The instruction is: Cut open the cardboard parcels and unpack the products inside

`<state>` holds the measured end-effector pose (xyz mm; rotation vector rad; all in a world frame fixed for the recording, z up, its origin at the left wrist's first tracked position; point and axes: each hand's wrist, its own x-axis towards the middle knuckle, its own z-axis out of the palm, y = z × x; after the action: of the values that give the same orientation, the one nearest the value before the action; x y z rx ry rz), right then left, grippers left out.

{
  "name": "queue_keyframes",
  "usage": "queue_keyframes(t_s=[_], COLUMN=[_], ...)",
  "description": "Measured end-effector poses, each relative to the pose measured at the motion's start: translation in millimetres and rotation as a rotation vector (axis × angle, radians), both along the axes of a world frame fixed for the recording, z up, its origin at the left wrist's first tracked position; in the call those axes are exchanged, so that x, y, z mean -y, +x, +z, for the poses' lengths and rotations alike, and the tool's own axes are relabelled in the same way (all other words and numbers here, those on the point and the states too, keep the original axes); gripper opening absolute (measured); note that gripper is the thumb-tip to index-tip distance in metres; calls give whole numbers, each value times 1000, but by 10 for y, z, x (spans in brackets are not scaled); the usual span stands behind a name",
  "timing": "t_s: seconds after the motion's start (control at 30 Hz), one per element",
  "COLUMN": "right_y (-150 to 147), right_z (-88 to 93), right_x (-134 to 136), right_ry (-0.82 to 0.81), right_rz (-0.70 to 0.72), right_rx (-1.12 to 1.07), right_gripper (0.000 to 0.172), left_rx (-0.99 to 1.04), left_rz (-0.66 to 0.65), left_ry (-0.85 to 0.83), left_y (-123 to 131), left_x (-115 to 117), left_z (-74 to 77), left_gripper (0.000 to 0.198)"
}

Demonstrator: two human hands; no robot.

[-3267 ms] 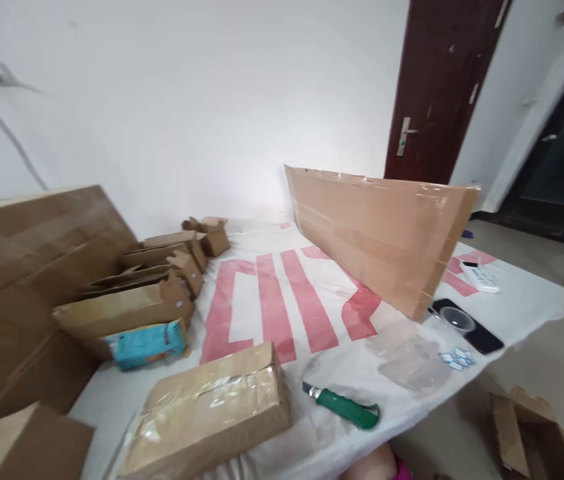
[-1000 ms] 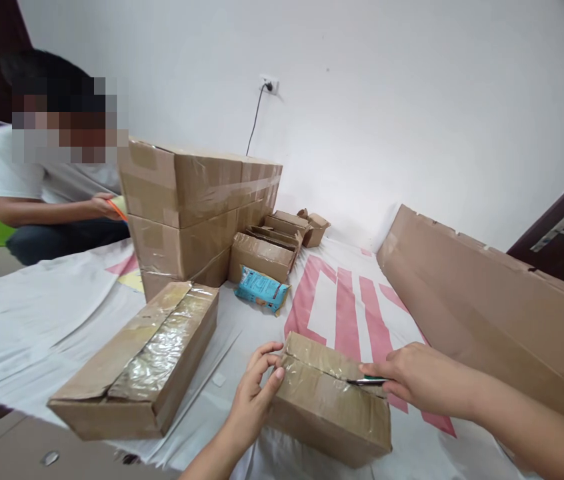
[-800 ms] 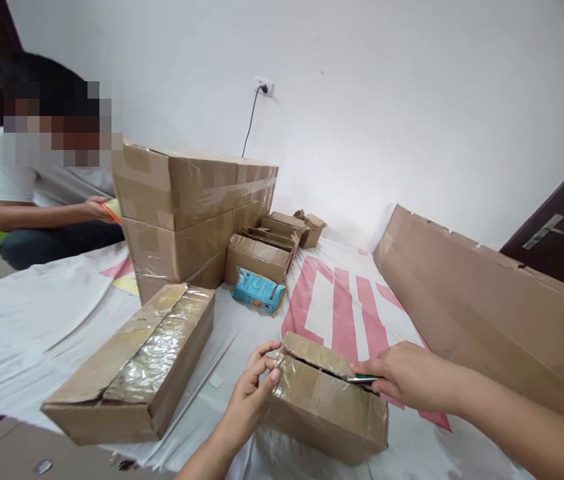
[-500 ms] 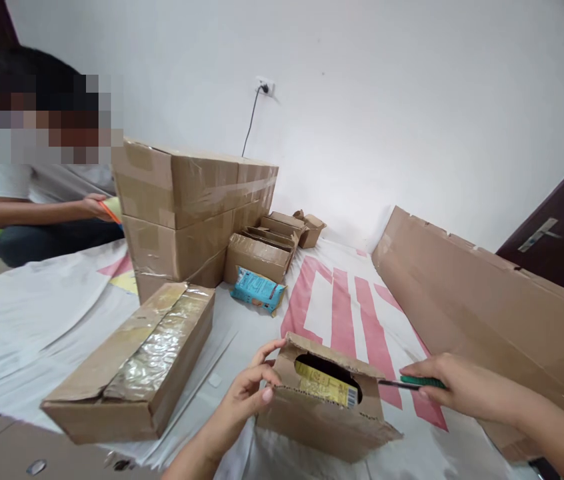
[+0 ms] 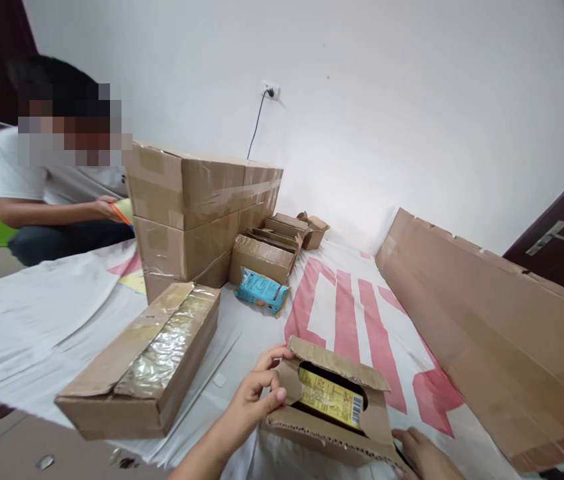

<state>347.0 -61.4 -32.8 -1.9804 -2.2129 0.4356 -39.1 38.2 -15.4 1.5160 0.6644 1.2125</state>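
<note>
My left hand (image 5: 257,403) grips the left end of a small cardboard box (image 5: 322,443), fingers along its flap and thumb at the corner. The long flaps stand parted, and the inner flaps leave an oval gap. A yellow printed package (image 5: 329,397) with a barcode shows inside. Low at the box's right end, my right hand (image 5: 427,453) is closed around a green-handled knife, now mostly hidden by the fingers and the box. Left of my hands lies a long cardboard box (image 5: 112,373) with shiny clear tape along its top.
A blue packet (image 5: 262,291) lies before several opened boxes (image 5: 262,257). Taped cartons (image 5: 207,193) are stacked behind the long box. A large cardboard sheet (image 5: 482,333) leans at right. A person (image 5: 67,180) crouches at left. A white cloth with red print (image 5: 312,273) covers the surface.
My right hand has moved down and toward me, bringing the knife to the box's near right corner. The box's flaps are parted wider, showing more of the yellow package. My left hand keeps its hold.
</note>
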Motion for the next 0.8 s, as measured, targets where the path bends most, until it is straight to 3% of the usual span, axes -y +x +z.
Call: queue_keyframes(t_s=[0.17,0.23,0.33,0.5,0.7,0.8], right_y=[-143,-325,-676,-1089,-1077,-1087], right_z=[595,808,1017,1059,1072,1186], right_x=[-316,-426,-530,-586,-773,-924], right_ry=[457,522,481,338,285,255], right_rz=[-84,-35,128,394,326,402], right_rx=[-14,-62,-107,-131,-191,-159], right_gripper=[35,32,28,23,15,24], left_rx=[-96,-126,-170,-208,-199,-195], left_rz=[-5,-24,-37,-89,-91,-92], left_ry=[77,109,165,124,125,112], left_y=[-15,-9,-18,-72,-78,-71], left_x=[40,50,61,84,81,74], left_z=[-12,-23,-17,25,23,27], left_gripper=[43,44,46,48,53,53])
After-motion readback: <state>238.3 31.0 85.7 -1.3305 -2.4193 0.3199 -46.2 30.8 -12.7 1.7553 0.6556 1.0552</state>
